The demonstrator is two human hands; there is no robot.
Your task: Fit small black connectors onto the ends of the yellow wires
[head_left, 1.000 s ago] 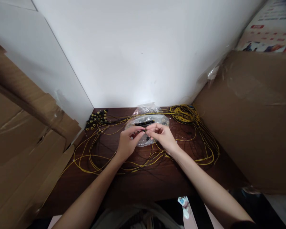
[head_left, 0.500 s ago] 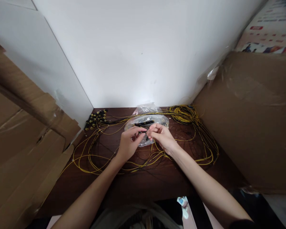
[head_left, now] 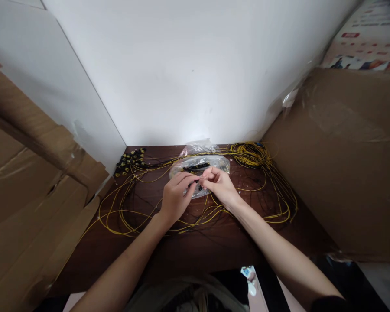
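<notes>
Head view, left hand (head_left: 177, 195) turned more palm-down, right hand (head_left: 221, 187) nearly unmoved

Bare left hand (head_left: 178, 193) and bare right hand (head_left: 221, 186) meet over a crumpled clear plastic bag (head_left: 221, 164).
Left fingertips pinch a small dark piece (head_left: 195, 182); thin yellow and black cables (head_left: 251, 156) loop across the dark brown wooden table (head_left: 234, 245).
</notes>
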